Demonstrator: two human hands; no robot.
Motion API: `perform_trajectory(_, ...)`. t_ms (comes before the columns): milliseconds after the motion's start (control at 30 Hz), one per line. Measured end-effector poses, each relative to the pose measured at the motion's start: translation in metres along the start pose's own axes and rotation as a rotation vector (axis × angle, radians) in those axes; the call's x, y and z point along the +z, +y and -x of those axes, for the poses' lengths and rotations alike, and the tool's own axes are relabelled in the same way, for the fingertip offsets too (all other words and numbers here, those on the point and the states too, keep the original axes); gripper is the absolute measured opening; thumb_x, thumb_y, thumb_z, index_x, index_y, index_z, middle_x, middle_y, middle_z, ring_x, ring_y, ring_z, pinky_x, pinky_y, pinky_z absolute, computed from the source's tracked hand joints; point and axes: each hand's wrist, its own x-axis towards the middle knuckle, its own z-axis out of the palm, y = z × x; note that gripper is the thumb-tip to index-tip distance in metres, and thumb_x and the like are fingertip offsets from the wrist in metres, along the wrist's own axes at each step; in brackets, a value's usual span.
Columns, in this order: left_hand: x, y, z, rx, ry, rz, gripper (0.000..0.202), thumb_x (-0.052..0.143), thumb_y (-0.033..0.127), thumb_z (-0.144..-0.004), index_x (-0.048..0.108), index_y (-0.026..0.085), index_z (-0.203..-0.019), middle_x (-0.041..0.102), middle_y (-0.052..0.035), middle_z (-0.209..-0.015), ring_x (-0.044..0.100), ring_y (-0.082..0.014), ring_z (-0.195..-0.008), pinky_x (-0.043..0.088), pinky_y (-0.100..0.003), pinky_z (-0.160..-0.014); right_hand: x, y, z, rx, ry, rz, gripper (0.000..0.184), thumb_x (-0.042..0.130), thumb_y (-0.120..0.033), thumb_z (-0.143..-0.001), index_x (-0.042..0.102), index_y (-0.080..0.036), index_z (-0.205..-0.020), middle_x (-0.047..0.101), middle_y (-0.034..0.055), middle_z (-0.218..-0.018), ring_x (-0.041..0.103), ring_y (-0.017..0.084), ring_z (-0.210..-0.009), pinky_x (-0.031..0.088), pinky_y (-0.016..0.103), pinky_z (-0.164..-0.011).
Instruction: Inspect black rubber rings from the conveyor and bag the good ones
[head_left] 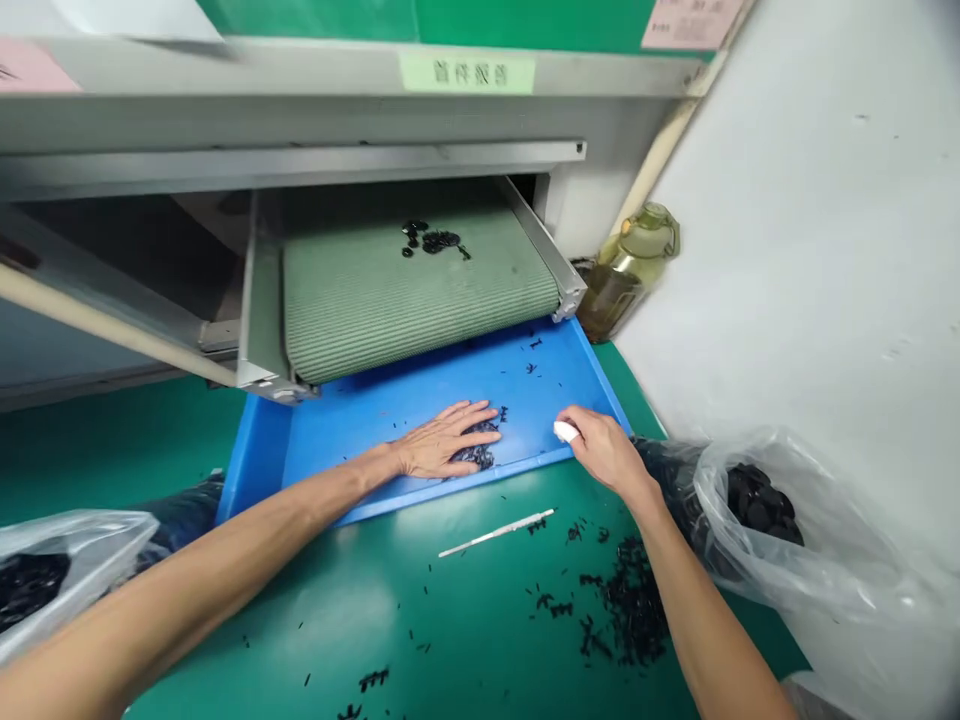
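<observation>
My left hand lies flat with fingers spread in the blue tray, over a small pile of black parts. Some of those parts show between and beyond the fingers; the rest are covered. Over the tray's right front side, my right hand is closed, its fingers curled. A small white piece shows at its thumb and fingertips; whether it is held or worn on the thumb I cannot tell. A few more black bits lie toward the tray's back right.
A green ribbed conveyor belt carrying black parts overhangs the tray. On the green table lie a thin white stick and a black heap. Plastic bags flank the tray. A yellowish bottle stands by the wall.
</observation>
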Motion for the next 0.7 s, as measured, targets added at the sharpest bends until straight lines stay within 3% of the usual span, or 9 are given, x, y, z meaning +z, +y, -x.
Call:
perform_trajectory(167, 0.019, 0.011, -0.055, 0.198, -0.025, -0.023, 0.030, 0.043, 0.039, -0.087, 0.062, 0.031, -0.109, 0.057, -0.0075, -0.122, 0.043, -0.0263, -0.121, 0.031, -0.045, -0.102, 0.016, 0.009, 0.008, 0.028, 0.098, 0.106, 0.022, 0.041, -0.019, -0.087, 0.059, -0.024, -0.099, 0.067, 0.0026, -0.092, 0.058, 0.017, -0.077, 0.031, 0.024, -0.064)
perform_trajectory(300, 0.030, 0.018, -0.070, -0.036, 0.035, 0.084, 0.027, 0.047, 0.044, -0.083, 0.062, 0.022, -0.089, 0.060, -0.0107, -0.094, 0.052, -0.0242, -0.094, 0.041, -0.039, -0.088, 0.022, 0.011, 0.006, 0.033, 0.176, 0.069, 0.023, 0.040, -0.019, -0.088, 0.060, -0.023, -0.099, 0.067, 0.0028, -0.085, 0.057, 0.016, -0.074, 0.031, 0.024, -0.063)
perform_trajectory(467, 0.036, 0.027, -0.068, -0.235, 0.148, 0.169, 0.023, 0.052, 0.042, -0.078, 0.057, 0.019, -0.078, 0.057, -0.0062, -0.081, 0.053, -0.0194, -0.077, 0.043, -0.033, -0.076, 0.021, 0.012, 0.009, -0.002, 0.226, -0.025, 0.024, 0.040, -0.018, -0.087, 0.060, -0.021, -0.100, 0.066, 0.0045, -0.086, 0.058, 0.017, -0.077, 0.034, 0.023, -0.068)
perform_trajectory(600, 0.025, 0.035, -0.074, -0.367, 0.253, 0.311, 0.025, 0.053, 0.044, -0.076, 0.054, 0.020, -0.072, 0.054, 0.0003, -0.066, 0.047, -0.0128, -0.058, 0.042, -0.026, -0.061, 0.013, 0.012, 0.010, -0.034, 0.264, -0.090, 0.023, 0.037, -0.020, -0.089, 0.059, -0.020, -0.097, 0.067, 0.0036, -0.083, 0.060, 0.016, -0.075, 0.039, 0.022, -0.069)
perform_trajectory(700, 0.010, 0.050, -0.078, -0.472, 0.365, 0.454, 0.036, 0.035, 0.050, -0.084, 0.048, 0.019, -0.069, 0.042, 0.0044, -0.054, 0.037, -0.0091, -0.044, 0.035, -0.022, -0.045, 0.006, 0.011, 0.012, -0.019, 0.338, -0.199, 0.022, 0.038, -0.020, -0.087, 0.058, -0.020, -0.095, 0.067, 0.0035, -0.082, 0.061, 0.016, -0.074, 0.042, 0.023, -0.070)
